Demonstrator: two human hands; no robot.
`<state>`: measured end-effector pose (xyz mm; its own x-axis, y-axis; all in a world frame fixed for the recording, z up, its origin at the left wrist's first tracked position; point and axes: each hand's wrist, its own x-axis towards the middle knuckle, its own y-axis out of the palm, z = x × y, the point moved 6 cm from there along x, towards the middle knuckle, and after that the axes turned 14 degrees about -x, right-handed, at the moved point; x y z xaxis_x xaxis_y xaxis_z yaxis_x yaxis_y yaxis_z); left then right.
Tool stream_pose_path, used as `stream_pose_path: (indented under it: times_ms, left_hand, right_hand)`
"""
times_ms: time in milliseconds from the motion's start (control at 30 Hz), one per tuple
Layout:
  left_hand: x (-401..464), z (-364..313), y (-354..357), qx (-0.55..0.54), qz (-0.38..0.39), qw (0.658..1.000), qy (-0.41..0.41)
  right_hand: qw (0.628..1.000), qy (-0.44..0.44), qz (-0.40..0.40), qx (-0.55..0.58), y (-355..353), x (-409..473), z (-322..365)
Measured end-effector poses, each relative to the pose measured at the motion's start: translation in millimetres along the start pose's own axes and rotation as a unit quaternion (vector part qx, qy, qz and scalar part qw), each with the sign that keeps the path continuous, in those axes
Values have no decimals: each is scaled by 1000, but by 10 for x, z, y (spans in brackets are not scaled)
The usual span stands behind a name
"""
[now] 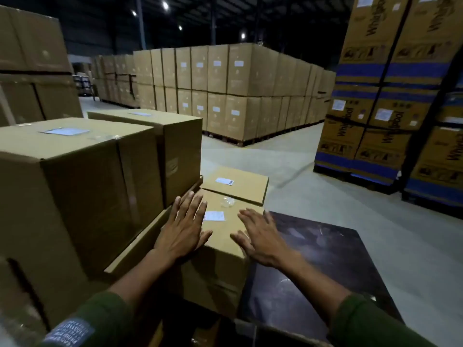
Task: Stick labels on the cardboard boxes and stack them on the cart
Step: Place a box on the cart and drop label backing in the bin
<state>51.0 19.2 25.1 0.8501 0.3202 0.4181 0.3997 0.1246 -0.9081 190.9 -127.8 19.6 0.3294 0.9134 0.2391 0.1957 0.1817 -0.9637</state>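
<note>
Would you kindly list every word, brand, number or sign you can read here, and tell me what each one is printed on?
"Whirlpool": printed sideways on the tall blue-banded cartons at the right.
White label on the small box under both hands: print too small to read.
White label on the small box behind it: unreadable.
Sheets on the big boxes at the left: blurred.
Sleeve patch: lettering illegible.
</note>
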Motion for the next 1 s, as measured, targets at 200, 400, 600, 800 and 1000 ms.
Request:
stream_pose_path:
  times_ms: [200, 400, 600, 800, 1000]
  left_hand:
    - [-198, 103, 197, 2, 53, 998, -13]
    - [-384, 254, 281, 9, 90, 996, -28]
    - [-514, 257, 393, -37, 135, 988, -66]
    - [-579, 61, 435, -173, 167, 963, -119]
    - [-606, -166, 441, -155, 160, 967, -127]
  right_hand:
    - [996, -33, 83, -13, 365, -107, 213]
    - [997, -29, 77, -1, 457, -292, -46]
    - [992, -26, 75, 94, 517, -508, -390]
    - [989, 14, 30, 144, 546, -499, -350]
    - [989, 20, -8, 146, 569, -656, -509]
